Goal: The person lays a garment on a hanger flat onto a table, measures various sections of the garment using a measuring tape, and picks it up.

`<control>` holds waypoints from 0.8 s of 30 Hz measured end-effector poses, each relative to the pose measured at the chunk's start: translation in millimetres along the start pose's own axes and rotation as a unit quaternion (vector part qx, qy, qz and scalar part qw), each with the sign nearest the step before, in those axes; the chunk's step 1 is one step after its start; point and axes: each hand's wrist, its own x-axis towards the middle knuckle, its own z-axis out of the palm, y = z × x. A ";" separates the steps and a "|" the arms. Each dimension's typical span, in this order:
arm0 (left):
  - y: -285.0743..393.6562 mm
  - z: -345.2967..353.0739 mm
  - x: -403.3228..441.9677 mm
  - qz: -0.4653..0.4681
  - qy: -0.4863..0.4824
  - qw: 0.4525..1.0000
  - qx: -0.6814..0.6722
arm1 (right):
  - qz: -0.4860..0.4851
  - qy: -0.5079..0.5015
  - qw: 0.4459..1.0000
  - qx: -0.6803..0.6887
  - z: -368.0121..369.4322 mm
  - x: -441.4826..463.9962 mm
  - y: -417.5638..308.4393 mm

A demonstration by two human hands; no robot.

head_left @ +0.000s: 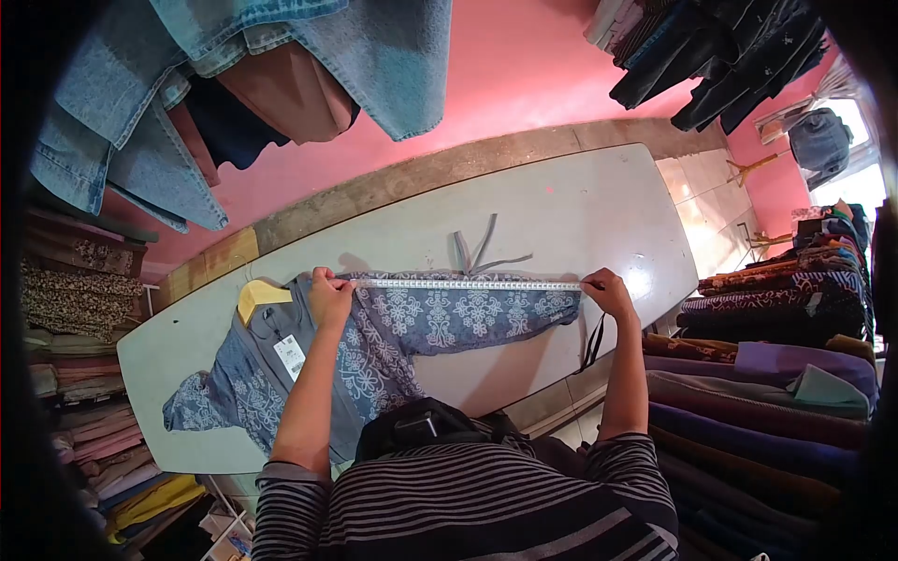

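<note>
A blue-grey garment (379, 374) w/ white floral pattern is laid on a pale table (561, 206), one sleeve (477, 316) spread to the R. A white tape measure (468, 284) is held straight along the sleeve's upper edge, pinched by the L hand (331, 297) nr the shoulder & by the R hand (610, 292) nr the cuff. A yellowish hanger (259, 299) is set in the neck; a white tag (290, 355) is seen on the front. Folded fabrics (762, 402) are stacked at R

Blue-grey garment (379, 365), white floral pattern
</note>
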 end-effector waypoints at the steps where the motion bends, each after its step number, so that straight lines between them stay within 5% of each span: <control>1: 1.6 -0.9 -0.5 -0.002 0.001 1.000 -0.002 | 0.009 0.001 1.000 0.022 1.6 0.3 6.7; 24: 5.3 7.3 -7.8 0.036 0.025 0.999 0.003 | -0.005 0.003 0.995 0.103 12.0 -0.8 9.7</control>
